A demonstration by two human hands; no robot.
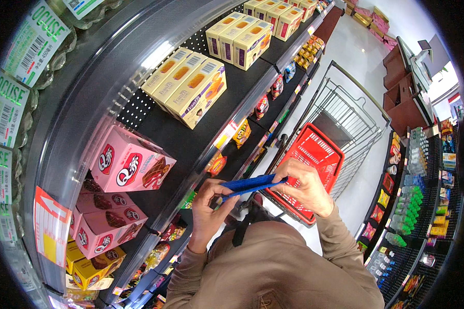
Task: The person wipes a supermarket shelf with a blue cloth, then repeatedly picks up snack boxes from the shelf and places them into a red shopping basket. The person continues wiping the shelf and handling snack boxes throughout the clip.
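Observation:
A folded blue cloth (251, 184) is stretched between my two hands in front of my chest. My left hand (212, 210) pinches its left end between thumb and fingers. The right end is gripped by my right hand (303, 185), which is above a red plastic basket (338, 166). That basket sits in a wire shopping cart (348, 92). To the left, the shelf (201, 143) bears cream-coloured boxes (193, 90) and pink boxes (129, 164).
Yellow boxes (96, 266) and bagged snacks (242, 133) fill parts of the left shelving. Along the right side stands another shelf with green-capped bottles (406, 212). Brown checkout counters (402, 89) stand beyond the cart, beside the pale floor (348, 42).

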